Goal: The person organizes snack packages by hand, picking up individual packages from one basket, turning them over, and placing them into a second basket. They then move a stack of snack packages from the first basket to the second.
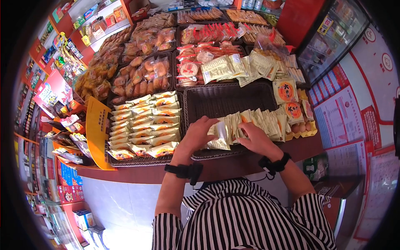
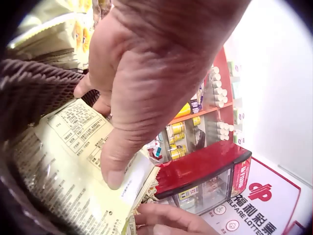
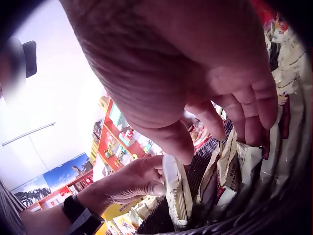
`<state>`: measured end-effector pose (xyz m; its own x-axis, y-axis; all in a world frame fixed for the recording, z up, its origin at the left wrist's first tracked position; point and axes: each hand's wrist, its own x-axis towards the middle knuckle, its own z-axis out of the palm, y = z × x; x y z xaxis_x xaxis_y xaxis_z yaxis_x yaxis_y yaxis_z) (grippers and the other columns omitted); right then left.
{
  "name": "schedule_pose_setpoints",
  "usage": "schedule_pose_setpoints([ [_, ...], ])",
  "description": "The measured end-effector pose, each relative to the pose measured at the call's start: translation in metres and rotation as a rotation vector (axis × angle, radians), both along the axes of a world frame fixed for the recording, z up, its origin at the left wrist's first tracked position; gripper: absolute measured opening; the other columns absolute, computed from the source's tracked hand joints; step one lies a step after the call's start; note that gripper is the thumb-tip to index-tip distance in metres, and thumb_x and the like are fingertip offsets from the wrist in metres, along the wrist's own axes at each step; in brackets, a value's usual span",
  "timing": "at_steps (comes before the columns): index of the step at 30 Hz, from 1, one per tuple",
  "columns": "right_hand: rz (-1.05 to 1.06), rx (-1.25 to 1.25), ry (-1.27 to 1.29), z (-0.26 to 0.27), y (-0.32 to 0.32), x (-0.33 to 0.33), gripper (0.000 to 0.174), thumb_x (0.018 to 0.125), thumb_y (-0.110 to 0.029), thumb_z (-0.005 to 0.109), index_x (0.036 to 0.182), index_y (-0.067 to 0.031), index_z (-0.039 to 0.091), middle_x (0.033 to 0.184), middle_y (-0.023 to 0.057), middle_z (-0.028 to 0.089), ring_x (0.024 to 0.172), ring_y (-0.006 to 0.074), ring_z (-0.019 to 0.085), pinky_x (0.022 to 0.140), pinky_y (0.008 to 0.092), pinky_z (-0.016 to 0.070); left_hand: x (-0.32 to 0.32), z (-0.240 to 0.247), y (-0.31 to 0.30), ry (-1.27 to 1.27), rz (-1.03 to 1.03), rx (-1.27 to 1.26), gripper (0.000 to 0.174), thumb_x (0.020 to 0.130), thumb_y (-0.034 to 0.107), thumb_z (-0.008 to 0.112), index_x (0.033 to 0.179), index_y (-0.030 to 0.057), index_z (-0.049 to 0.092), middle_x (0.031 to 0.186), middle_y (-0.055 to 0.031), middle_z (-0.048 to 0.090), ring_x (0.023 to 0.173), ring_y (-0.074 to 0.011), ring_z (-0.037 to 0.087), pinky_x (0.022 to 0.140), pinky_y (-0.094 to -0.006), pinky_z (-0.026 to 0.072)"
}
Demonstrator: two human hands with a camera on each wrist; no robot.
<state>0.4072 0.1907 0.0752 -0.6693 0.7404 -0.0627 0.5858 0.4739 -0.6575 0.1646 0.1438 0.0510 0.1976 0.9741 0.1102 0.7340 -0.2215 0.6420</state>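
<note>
In the front wicker basket [image 1: 229,93], cream snack packets [image 1: 266,123] stand on edge in a row. My left hand [image 1: 199,134] grips a cream snack packet [image 2: 80,156] at the left end of this row. Its thumb lies across the printed back, and the other fingers go behind the packet, partly hidden. Over the row is my right hand [image 1: 259,142], its fingers lowered to the packets' tops. In the right wrist view the right thumb comes close to the top of the packet in the left hand, and the fingertips [image 3: 254,137] touch packets farther right.
To the left, another basket [image 1: 177,156] holds stacked packets with orange print. More cream packets [image 1: 218,68] lie behind, over red-and-clear bagged biscuits. Eggs [image 1: 301,127] in a yellow tray are at right. A yellow card panel [image 1: 99,131] borders the left side.
</note>
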Motion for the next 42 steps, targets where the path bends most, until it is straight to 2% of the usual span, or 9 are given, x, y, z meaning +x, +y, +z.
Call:
schedule_pose_setpoints([
  [9, -0.078, -0.025, 0.183, 0.003, 0.007, -0.004, 0.044, 0.085, -0.027, 0.058, 0.116, 0.0023, 0.048, 0.098, 0.0147, 0.055, 0.083, 0.0243, 0.058, 0.069, 0.0325, 0.0458, -0.017, 0.043, 0.000, -0.274, 0.049, 0.052, 0.026, 0.069, 0.007, 0.073, 0.094, 0.0050, 0.063, 0.089, -0.0090, 0.058, 0.083, -0.0282, 0.059, 0.073, -0.0341, 0.0477],
  [11, -0.172, -0.633, 0.479, 0.008, 0.010, -0.009, 0.042, 0.092, -0.032, 0.050, 0.118, 0.0014, 0.047, 0.104, 0.0144, 0.057, 0.083, 0.0215, 0.062, 0.060, 0.0294, 0.0508, -0.012, 0.067, -0.004, -0.383, 0.041, 0.111, 0.031, 0.065, 0.000, 0.072, 0.094, 0.0070, 0.064, 0.093, -0.0066, 0.057, 0.086, -0.0260, 0.057, 0.075, -0.0329, 0.0467],
  [12, -0.178, -0.627, 0.485, 0.013, 0.010, -0.010, 0.042, 0.092, -0.032, 0.050, 0.118, 0.0014, 0.047, 0.104, 0.0144, 0.057, 0.083, 0.0215, 0.062, 0.060, 0.0294, 0.0508, -0.008, 0.073, -0.008, -0.381, 0.032, 0.113, 0.031, 0.065, 0.000, 0.072, 0.094, 0.0070, 0.064, 0.093, -0.0066, 0.057, 0.086, -0.0260, 0.057, 0.075, -0.0329, 0.0467],
  [15, 0.074, -1.409, 0.914, 0.030, 0.001, -0.013, 0.044, 0.094, -0.030, 0.047, 0.125, 0.0007, 0.040, 0.109, 0.0136, 0.057, 0.088, 0.0208, 0.064, 0.055, 0.0295, 0.0583, 0.008, 0.085, -0.020, -0.261, -0.063, 0.405, 0.037, 0.059, -0.001, 0.072, 0.094, 0.0103, 0.064, 0.100, -0.0040, 0.058, 0.098, -0.0273, 0.054, 0.082, -0.0364, 0.0442],
  [20, -0.020, -1.101, 0.945, 0.051, -0.008, -0.023, 0.044, 0.091, -0.018, 0.055, 0.127, 0.0005, 0.039, 0.110, 0.0099, 0.058, 0.092, 0.0180, 0.063, 0.065, 0.0296, 0.0574, 0.014, 0.079, -0.032, 0.025, 0.056, 0.560, 0.045, 0.058, -0.006, 0.065, 0.096, 0.0169, 0.064, 0.115, -0.0076, 0.053, 0.111, -0.0307, 0.048, 0.093, -0.0445, 0.0380],
  [28, 0.014, -0.430, 0.465, 0.048, 0.023, -0.020, 0.025, 0.085, -0.006, 0.056, 0.108, 0.0028, 0.051, 0.097, 0.0039, 0.058, 0.085, 0.0068, 0.052, 0.077, 0.0252, 0.0458, 0.004, 0.081, -0.017, -0.231, 0.247, 0.258, 0.041, 0.078, 0.001, 0.064, 0.117, 0.0050, 0.054, 0.114, -0.0147, 0.057, 0.098, -0.0267, 0.057, 0.087, -0.0336, 0.0447],
  [32, -0.006, -0.391, 0.562, 0.043, 0.031, -0.027, 0.025, 0.086, -0.006, 0.056, 0.108, 0.0022, 0.051, 0.096, 0.0035, 0.058, 0.085, 0.0063, 0.053, 0.077, 0.0251, 0.0462, 0.008, 0.075, 0.004, -0.323, 0.265, 0.147, 0.047, 0.081, 0.016, 0.069, 0.122, 0.0019, 0.051, 0.111, -0.0108, 0.060, 0.096, -0.0169, 0.057, 0.083, -0.0315, 0.0465],
  [36, -0.116, -0.548, 0.923, 0.036, 0.025, -0.037, 0.025, 0.087, -0.005, 0.054, 0.111, 0.0005, 0.049, 0.099, 0.0034, 0.057, 0.091, 0.0061, 0.053, 0.080, 0.0248, 0.0459, 0.014, 0.061, 0.018, -1.037, 0.107, -0.016, 0.041, 0.083, 0.015, 0.067, 0.117, -0.0008, 0.053, 0.107, -0.0091, 0.062, 0.093, -0.0111, 0.057, 0.081, -0.0278, 0.0475],
  [42, -0.156, -0.624, 1.011, 0.010, 0.030, -0.035, 0.027, 0.088, -0.006, 0.055, 0.113, 0.0000, 0.047, 0.105, 0.0061, 0.057, 0.096, 0.0099, 0.054, 0.085, 0.0271, 0.0452, 0.010, 0.062, 0.027, -0.711, 0.170, -0.110, 0.031, 0.085, 0.009, 0.064, 0.113, -0.0010, 0.056, 0.098, -0.0066, 0.065, 0.087, -0.0128, 0.059, 0.079, -0.0281, 0.0471],
])
